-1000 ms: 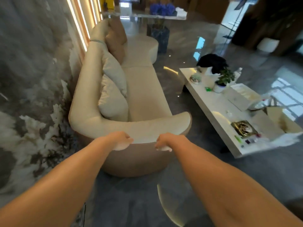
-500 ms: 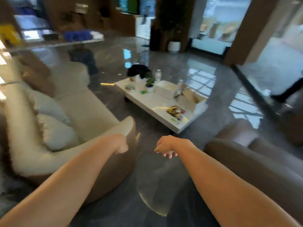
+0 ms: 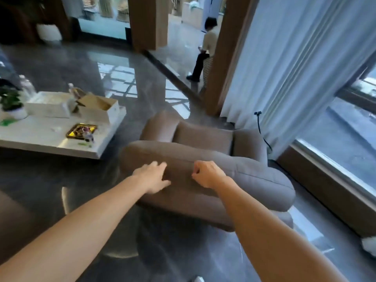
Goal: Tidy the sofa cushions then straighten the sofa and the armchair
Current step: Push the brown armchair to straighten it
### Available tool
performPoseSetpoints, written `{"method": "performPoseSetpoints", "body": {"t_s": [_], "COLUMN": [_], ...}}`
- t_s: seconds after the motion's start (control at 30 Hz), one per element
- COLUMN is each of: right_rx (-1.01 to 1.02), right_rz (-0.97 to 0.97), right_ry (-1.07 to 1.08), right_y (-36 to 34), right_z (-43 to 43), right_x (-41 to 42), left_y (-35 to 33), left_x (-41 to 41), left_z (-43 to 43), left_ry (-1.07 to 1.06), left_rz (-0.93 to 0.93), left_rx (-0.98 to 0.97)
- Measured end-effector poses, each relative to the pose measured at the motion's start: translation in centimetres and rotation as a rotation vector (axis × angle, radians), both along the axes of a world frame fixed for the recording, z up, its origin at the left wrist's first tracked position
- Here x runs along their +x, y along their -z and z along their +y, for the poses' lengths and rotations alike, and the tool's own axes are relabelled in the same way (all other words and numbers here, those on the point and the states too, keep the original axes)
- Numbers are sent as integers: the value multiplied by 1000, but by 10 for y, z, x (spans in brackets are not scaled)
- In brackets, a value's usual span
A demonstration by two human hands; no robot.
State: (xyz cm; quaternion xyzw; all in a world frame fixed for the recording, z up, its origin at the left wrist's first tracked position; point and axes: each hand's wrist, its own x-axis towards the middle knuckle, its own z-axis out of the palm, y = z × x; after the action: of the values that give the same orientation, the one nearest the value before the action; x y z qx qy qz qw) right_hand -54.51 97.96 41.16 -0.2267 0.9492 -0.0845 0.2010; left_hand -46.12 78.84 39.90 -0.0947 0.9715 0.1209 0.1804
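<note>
Polished dark stone floor [image 3: 61, 64] reflected window light across the lounge. Brown armchair [image 3: 203, 151] stood at centre, seen from behind its backrest, with its seat facing away toward a wooden pillar [image 3: 221, 64] and pale curtains [image 3: 295, 58].

Left hand [image 3: 151, 177] lay on the top rear edge of the backrest, grip wide, fingers spread flat against the fabric and closed on nothing. Right hand [image 3: 207, 173] sat just beside it on the same padded roll, grip narrow, fingers curled in; whether they pinched any fabric could not be told. Both forearms reached forward, bare.

White low desk [image 3: 61, 143] stood to the left of the armchair, apart from it, carrying an open cardboard box [image 3: 99, 106], a white box [image 3: 48, 105], a small potted plant [image 3: 10, 102] and a gold-edged tray [image 3: 81, 131]. Sofa was out of view. A second person [image 3: 203, 49] stood far back beside the pillar.
</note>
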Motion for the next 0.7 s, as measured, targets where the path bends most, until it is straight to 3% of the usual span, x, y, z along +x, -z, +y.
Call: {"method": "performPoseSetpoints", "body": {"t_s": [0.07, 0.23, 0.5, 0.7], "right_rx": [-1, 1, -165, -200], "right_rz": [124, 224, 387, 411], "right_ry": [20, 43, 24, -31], "right_y": [14, 60, 78, 81], "right_z": [38, 103, 128, 162], "right_x": [-20, -46, -51, -72], "left_y": [7, 38, 71, 72], "left_x": [-32, -80, -72, -84], "left_z": [41, 91, 121, 154], "left_ry": [54, 73, 146, 240], "left_rz": [113, 34, 455, 490], "left_rx": [-52, -117, -250, -226]}}
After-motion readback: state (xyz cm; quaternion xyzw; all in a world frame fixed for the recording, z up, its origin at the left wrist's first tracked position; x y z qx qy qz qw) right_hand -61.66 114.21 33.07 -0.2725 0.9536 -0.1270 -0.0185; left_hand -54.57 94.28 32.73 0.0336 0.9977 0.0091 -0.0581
